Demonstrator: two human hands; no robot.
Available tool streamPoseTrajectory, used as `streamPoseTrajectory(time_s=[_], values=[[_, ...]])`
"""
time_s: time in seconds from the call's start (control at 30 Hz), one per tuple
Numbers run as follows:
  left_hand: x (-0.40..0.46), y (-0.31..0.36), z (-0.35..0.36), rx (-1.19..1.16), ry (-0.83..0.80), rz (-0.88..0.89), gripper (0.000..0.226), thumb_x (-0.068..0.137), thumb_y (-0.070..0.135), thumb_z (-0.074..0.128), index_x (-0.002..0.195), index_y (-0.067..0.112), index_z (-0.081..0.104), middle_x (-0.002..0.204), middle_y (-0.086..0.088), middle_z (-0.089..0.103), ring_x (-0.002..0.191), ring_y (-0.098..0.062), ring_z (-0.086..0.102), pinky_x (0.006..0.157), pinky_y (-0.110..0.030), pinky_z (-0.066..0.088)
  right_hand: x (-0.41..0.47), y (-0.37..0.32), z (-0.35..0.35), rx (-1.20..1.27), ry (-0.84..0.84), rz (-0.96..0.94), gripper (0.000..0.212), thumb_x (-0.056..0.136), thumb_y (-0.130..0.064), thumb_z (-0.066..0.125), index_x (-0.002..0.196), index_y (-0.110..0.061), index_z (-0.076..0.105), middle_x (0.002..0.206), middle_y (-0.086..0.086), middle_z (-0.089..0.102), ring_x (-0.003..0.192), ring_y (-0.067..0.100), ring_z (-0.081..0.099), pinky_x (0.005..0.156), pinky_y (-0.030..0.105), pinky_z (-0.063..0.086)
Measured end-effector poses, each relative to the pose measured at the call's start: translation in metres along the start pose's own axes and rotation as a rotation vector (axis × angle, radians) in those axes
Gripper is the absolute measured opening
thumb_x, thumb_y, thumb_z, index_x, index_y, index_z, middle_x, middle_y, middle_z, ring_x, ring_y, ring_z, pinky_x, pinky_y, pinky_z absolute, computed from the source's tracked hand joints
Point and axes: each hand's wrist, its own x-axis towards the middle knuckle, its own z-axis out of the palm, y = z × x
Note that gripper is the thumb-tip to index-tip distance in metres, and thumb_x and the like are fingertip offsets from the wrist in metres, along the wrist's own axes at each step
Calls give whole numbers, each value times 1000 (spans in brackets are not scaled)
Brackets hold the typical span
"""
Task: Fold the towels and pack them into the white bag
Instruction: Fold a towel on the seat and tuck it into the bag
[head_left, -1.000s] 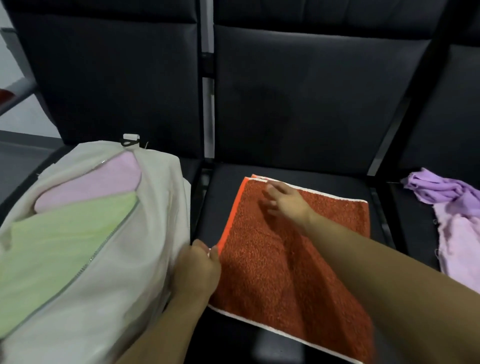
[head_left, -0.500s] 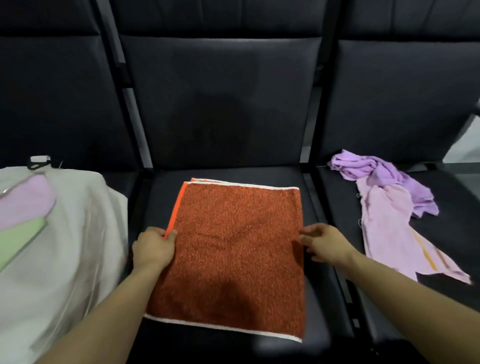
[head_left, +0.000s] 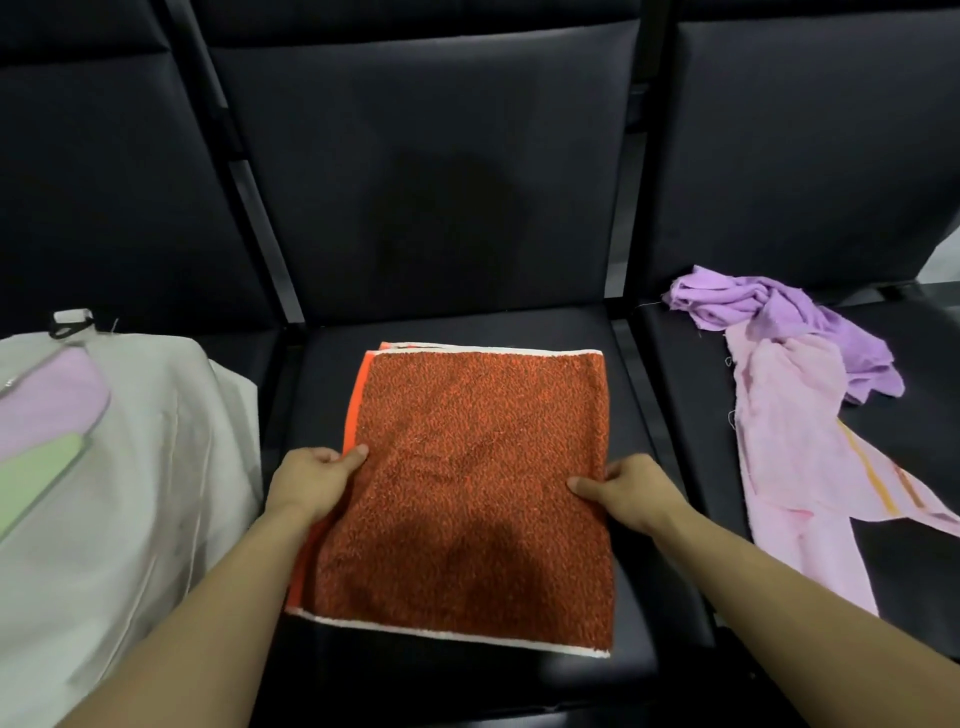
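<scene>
Right hand (head_left: 631, 488) now at orange towel (head_left: 478, 478) edge, both hands, left hand (head_left: 311, 480) included, pinching it.

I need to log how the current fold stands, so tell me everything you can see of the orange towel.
The orange towel is terry-like, rust-speckled, with white hems at its far and near ends. It lies flat, folded double, a brighter orange layer showing along its left edge, on the middle black seat. The left hand and right hand pinch its side edges.

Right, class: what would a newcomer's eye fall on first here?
The orange towel lies folded flat on the middle seat, with the left hand and right hand pinching its side edges. A white bag sits left; crumpled purple and pink towels lie right.
</scene>
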Motion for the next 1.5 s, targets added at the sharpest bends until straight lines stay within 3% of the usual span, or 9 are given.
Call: streamPoseTrajectory(time_s=[0.3, 0.47, 0.63, 0.9, 1.03, 1.2, 1.3, 1.37, 1.5], values=[[-30, 20, -23, -469, -2, 66, 36, 88, 48, 74, 82, 13, 79, 94, -5, 78, 89, -21, 70, 80, -34, 54, -28, -14, -20, 461, 95, -129, 20, 85, -29, 81, 77, -11, 79, 71, -3, 76, 67, 10, 72, 62, 19, 56], [-49, 38, -34, -772, 104, 175, 21, 86, 50, 76, 96, 32, 81, 126, 8, 70, 119, -12, 65, 103, -34, 51, -46, -29, -40, 613, 251, -397, 7, 83, -27, 82, 76, -26, 81, 125, -18, 61, 124, -5, 54, 96, 13, 40], [-65, 49, -43, -874, 172, 384, 20, 94, 44, 67, 91, 26, 76, 98, 2, 72, 103, -15, 65, 99, -35, 50, -61, -41, -55, 715, 355, -638, 8, 91, -23, 72, 94, -20, 78, 98, -1, 77, 92, 7, 68, 86, 23, 53], [-81, 58, -40, -535, 205, 502, 15, 104, 30, 57, 118, 31, 61, 104, 16, 67, 88, 13, 60, 80, -16, 45, -55, -35, -49, 525, 309, -660, 14, 97, -22, 66, 108, -28, 61, 100, -12, 71, 92, -1, 66, 83, 10, 47], [-64, 41, -24, -373, 146, 398, 15, 103, 36, 57, 116, 31, 61, 106, 8, 68, 96, -6, 65, 85, -28, 48, -31, -21, -40, 391, 300, -521, 14, 96, -25, 67, 107, -23, 59, 98, -13, 70, 86, -7, 65, 81, 15, 46], [-49, 9, -4, 45, 91, 122, 50, 94, 46, 67, 131, 16, 53, 129, -13, 53, 120, -33, 56, 108, -43, 43, -6, 14, -31, 46, 329, -181, 49, 89, -31, 75, 126, -8, 53, 119, 11, 59, 111, 32, 60, 91, 35, 44], [-58, 15, 4, 208, 137, 227, 40, 93, 41, 69, 125, 19, 60, 124, -11, 56, 118, -31, 55, 106, -39, 42, -7, 17, -27, -81, 337, -253, 45, 89, -34, 73, 125, -12, 56, 126, 14, 53, 114, 34, 57, 101, 41, 45], [-69, 29, 11, 195, 34, 344, 20, 94, 38, 69, 109, 25, 67, 104, 1, 65, 100, -19, 64, 90, -32, 48, -8, 11, -23, -149, 306, -441, 30, 91, -35, 70, 116, -19, 63, 122, 5, 58, 115, 28, 58, 103, 41, 44], [-95, 49, 34, 129, -639, 289, 15, 100, 29, 63, 109, 18, 68, 88, -1, 68, 71, -11, 63, 64, -25, 55, -12, 3, -9, -412, 40, -673, 33, 99, -45, 56, 128, -31, 63, 152, -3, 45, 144, 19, 35, 121, 34, 24]])
